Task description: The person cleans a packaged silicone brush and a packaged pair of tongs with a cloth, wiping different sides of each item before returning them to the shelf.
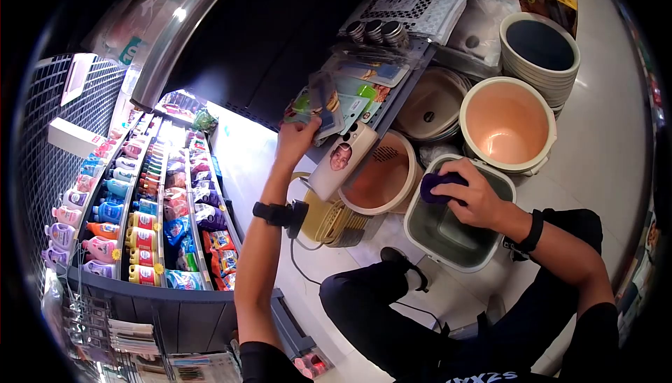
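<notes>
At the shelf edge, my left hand [297,139] is closed on a clear plastic package [325,105] with a blue and brown insert, tilted up from the shelf. Other flat packs, one a green-edged card pack [365,95], lie beside it. My right hand [476,197] grips a bunched purple cloth [439,186] over the rim of a square grey-green bucket [448,232] with a white rim. The hand hides part of the bucket's inside. Just below my left hand, a pale oblong object with a face picture [343,160] leans at the shelf edge.
Round orange-lined buckets [505,123] and a stack of dark-lined buckets [542,51] stand on the floor. Three lidded jars [374,32] sit on the shelf. A yellow basket-like item [329,222] lies near a cable. Shelves of detergent bottles [143,236] line the left.
</notes>
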The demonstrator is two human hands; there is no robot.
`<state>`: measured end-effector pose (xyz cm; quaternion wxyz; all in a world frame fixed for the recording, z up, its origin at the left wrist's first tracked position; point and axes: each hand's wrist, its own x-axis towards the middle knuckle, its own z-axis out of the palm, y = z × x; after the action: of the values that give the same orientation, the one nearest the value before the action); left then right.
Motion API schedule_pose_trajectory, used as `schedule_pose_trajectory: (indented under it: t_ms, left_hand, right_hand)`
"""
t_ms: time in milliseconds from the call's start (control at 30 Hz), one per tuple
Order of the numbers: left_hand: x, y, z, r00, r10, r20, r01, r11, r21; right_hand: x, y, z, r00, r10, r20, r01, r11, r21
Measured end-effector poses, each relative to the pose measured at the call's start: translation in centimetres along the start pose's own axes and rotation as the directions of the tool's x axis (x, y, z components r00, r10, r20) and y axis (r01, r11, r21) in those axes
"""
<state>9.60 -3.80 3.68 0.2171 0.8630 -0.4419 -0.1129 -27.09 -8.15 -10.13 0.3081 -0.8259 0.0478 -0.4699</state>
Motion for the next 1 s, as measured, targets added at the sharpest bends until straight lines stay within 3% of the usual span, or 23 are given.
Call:
schedule_pose_trajectory:
  t_ms: [67,167,300,667,933,1000]
  left_hand:
    - [0.4,0.1,-0.3,0.978,-0.124,0.167,0.153,0.973,-0.173]
    - [0.0,0.6,-0.8,0.944,-0.142,0.298,0.273,0.845,-0.46]
    - [-0.4,-0.6,-1.6,0.953,-0.121,0.279,0.282,0.694,-0.663]
    - [-5.7,-3.6,-6.7,0.985,-0.022,0.172,0.157,0.529,-0.834]
    - [-15.2,-5.5,-11.5,0.999,-0.029,0.016,0.029,0.546,-0.837]
    - [-18.8,-4.0,-11.3,0.993,-0.101,-0.06,0.001,0.52,-0.854]
  right_hand:
    - [0.0,0.0,-0.1,1.0,0.0,0.001,0.0,1.0,-0.001]
    - [-0.1,-0.1,-0.3,1.0,-0.002,-0.006,0.002,1.0,0.001]
    - [-0.1,-0.1,-0.4,1.0,-0.006,-0.018,0.006,1.0,0.005]
    - [0.0,-0.3,-0.2,1.0,-0.013,-0.007,0.013,1.0,-0.012]
    - [-0.2,-0.1,-0.2,1.0,-0.011,0.007,0.011,1.0,-0.013]
    - [-0.3,-0.1,-0.2,1.0,-0.018,0.006,0.018,1.0,-0.01]
